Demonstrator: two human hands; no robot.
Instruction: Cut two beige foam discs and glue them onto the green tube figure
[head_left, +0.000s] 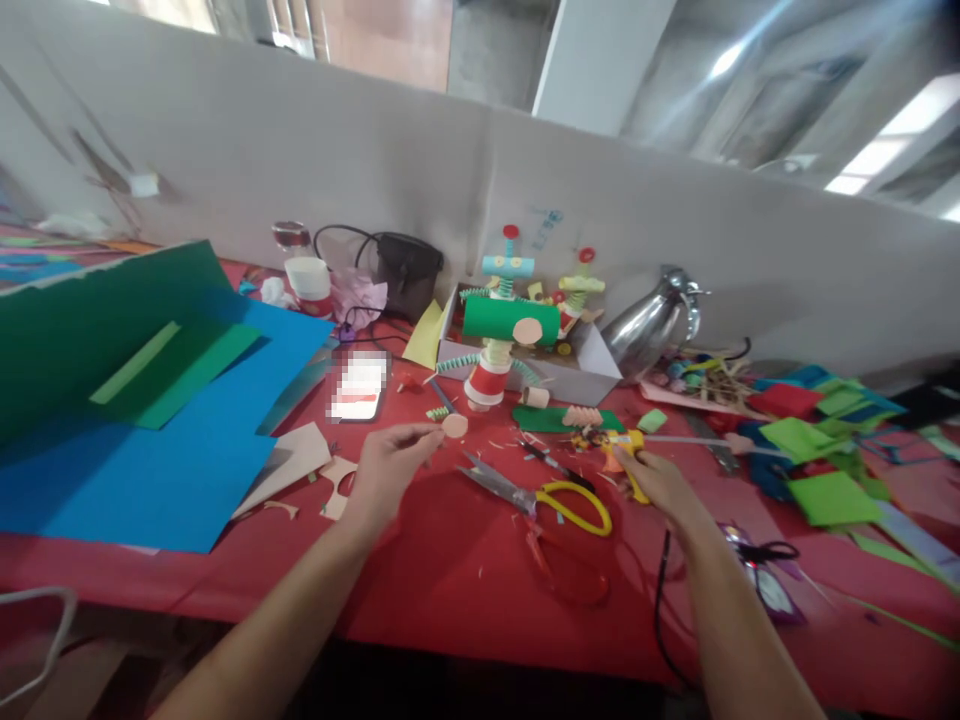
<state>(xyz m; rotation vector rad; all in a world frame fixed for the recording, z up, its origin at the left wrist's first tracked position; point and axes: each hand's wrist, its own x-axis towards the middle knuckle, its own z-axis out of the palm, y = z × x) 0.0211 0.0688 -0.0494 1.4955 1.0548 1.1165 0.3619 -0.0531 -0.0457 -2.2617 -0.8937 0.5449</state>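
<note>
My left hand pinches a small round beige paper disc between thumb and fingers, held just above the red table. My right hand grips a yellow glue gun lying low over the table, its black cord trailing toward me. Between the hands lie yellow-handled scissors. Behind them stands a paper robot with a green tube body bearing another beige disc, on a red-and-white cup base.
Large blue paper and green paper cover the left. A phone, a black bag, a grey box with a second paper figure, and a metal kettle stand at the back. Coloured paper scraps crowd the right.
</note>
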